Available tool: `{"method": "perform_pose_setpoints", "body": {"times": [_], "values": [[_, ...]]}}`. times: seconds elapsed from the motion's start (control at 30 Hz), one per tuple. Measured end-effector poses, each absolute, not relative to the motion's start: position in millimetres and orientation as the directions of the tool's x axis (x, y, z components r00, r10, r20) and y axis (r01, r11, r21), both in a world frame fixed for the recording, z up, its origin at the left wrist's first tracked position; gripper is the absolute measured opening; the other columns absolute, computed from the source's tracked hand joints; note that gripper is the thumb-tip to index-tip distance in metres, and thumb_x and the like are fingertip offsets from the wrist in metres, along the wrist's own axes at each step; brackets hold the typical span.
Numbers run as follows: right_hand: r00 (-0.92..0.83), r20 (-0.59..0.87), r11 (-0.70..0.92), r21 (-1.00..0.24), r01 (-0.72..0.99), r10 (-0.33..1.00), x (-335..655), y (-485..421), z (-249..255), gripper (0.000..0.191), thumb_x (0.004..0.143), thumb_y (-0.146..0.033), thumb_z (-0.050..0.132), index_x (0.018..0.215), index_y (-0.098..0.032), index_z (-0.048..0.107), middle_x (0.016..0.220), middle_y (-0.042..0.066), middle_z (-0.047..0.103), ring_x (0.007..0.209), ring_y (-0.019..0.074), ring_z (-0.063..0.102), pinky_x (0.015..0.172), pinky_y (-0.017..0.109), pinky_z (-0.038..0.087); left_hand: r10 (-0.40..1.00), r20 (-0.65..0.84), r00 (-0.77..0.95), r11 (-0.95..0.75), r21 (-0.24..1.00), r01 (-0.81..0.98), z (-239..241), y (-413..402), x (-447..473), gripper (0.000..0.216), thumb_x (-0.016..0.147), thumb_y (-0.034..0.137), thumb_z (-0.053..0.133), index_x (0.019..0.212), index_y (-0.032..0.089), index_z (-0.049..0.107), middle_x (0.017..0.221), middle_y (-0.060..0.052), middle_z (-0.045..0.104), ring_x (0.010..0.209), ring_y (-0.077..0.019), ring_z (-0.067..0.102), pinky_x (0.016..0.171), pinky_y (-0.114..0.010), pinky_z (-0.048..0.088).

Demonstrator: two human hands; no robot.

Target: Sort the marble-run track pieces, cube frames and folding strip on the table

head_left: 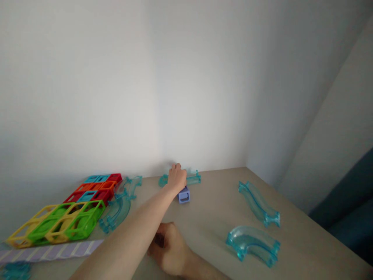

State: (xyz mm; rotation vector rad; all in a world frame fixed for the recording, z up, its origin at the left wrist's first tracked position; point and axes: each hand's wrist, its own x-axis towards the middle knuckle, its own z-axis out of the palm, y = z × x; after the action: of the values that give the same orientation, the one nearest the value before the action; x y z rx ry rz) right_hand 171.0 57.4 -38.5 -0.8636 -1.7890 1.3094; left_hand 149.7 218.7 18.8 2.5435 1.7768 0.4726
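Observation:
My left hand (177, 177) reaches far out near the wall, fingers curled down over a clear teal track piece (193, 178) whose ends show on both sides of it. Just below that hand sits a small purple square block (183, 195), partly covered by it. Closer to me, my right hand (171, 251) is curled beside and partly behind my left forearm. Its fingers are closed, with a dark gap inside the curl; whatever it may hold is hidden.
Coloured magnetic-tile frames (83, 219) lie in rows at left, beside curved teal tracks (119, 210) and a striped purple strip (52, 251). Two more tracks, one long (259, 204) and one curved (253, 245), lie at right. A wall (201, 97) bounds the table (212, 206).

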Motion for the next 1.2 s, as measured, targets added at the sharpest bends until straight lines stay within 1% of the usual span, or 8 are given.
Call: {"method": "perform_pose_setpoints", "body": {"times": [0.2,0.33,0.43,0.6,0.77,0.97,1.1,1.2], "values": [[-0.494,0.188,0.292,-0.946,0.140,0.849,170.7,57.0,-37.8,0.017,0.067,-0.009,0.054,0.073,-0.017,0.069,0.056,-0.004,0.051,0.053,0.0102,0.043,0.049,0.021,0.031,0.940,0.191,0.282,-0.333,0.341,0.879,23.1,230.6,154.9,0.035,0.090,0.033,0.057,0.121,0.016,0.055,0.121,-0.010,0.059,0.101,-0.0222,0.061,0.084,-0.043,0.053],[-0.448,0.169,0.242,-0.964,0.111,0.878,168.9,57.5,-40.3,0.022,0.065,-0.008,0.052,0.076,-0.017,0.069,0.053,-0.005,0.046,0.047,0.0081,0.037,0.045,0.019,0.027,0.929,0.348,0.127,-0.301,0.509,0.807,44.8,223.3,151.0,0.021,0.092,0.029,0.052,0.105,0.015,0.059,0.100,-0.006,0.063,0.090,-0.0185,0.062,0.080,-0.036,0.051],[-0.352,0.170,0.201,-0.978,0.053,0.920,168.6,60.6,-38.9,0.025,0.068,-0.009,0.051,0.085,-0.016,0.068,0.056,-0.004,0.053,0.049,0.0095,0.044,0.047,0.020,0.032,0.892,0.452,0.020,-0.326,0.610,0.722,61.2,189.9,129.5,0.013,0.092,0.027,0.046,0.091,0.019,0.055,0.077,0.000,0.058,0.073,-0.0145,0.059,0.068,-0.026,0.047],[-0.127,0.124,0.125,-0.992,0.003,0.984,170.5,64.4,-34.7,0.017,0.083,-0.020,0.046,0.091,-0.016,0.060,0.059,-0.002,0.053,0.051,0.0111,0.046,0.050,0.022,0.035,0.850,0.526,-0.011,-0.460,0.754,0.468,46.8,98.5,67.7,0.021,0.085,0.037,0.056,0.075,0.021,0.047,0.066,0.005,0.048,0.063,-0.0120,0.051,0.059,-0.020,0.040],[-0.188,0.193,0.186,-0.981,-0.053,0.963,172.1,54.5,-31.2,0.036,0.095,-0.047,0.038,0.089,-0.018,0.059,0.065,-0.002,0.052,0.056,0.0116,0.047,0.053,0.023,0.037,0.868,0.475,-0.148,-0.411,0.852,0.323,4.9,54.2,36.8,0.021,0.079,0.035,0.065,0.073,0.019,0.052,0.067,0.003,0.052,0.064,-0.0127,0.051,0.062,-0.021,0.042],[-0.135,0.306,0.320,-0.942,0.099,0.942,174.2,48.9,-24.5,0.031,0.084,-0.047,0.061,0.080,-0.016,0.057,0.070,-0.001,0.049,0.063,0.0122,0.046,0.057,0.024,0.038,0.954,0.289,-0.076,-0.286,0.957,0.052,-12.4,54.0,34.5,0.023,0.077,0.038,0.067,0.075,0.017,0.061,0.068,0.000,0.060,0.065,-0.0137,0.056,0.061,-0.022,0.045],[-0.276,0.280,0.255,-0.959,-0.125,0.919,170.2,50.4,-19.4,0.033,0.086,-0.048,0.058,0.078,-0.017,0.056,0.069,0.001,0.057,0.065,0.0144,0.054,0.064,0.028,0.045,0.991,0.129,0.023,-0.115,0.941,-0.318,-7.9,49.2,29.4,0.026,0.075,0.036,0.072,0.087,0.019,0.056,0.065,0.004,0.059,0.053,-0.0098,0.054,0.051,-0.021,0.046],[-0.328,0.226,0.145,-0.956,-0.254,0.917,169.6,52.7,-18.0,0.036,0.077,-0.052,0.068,0.081,-0.017,0.056,0.063,-0.001,0.059,0.056,0.0134,0.055,0.058,0.027,0.046,0.992,0.027,0.120,0.032,0.887,-0.460,-1.5,46.4,25.9,0.047,0.071,0.038,0.075,0.106,0.021,0.049,0.069,0.004,0.060,0.041,-0.0074,0.050,0.037,-0.019,0.041]]}}
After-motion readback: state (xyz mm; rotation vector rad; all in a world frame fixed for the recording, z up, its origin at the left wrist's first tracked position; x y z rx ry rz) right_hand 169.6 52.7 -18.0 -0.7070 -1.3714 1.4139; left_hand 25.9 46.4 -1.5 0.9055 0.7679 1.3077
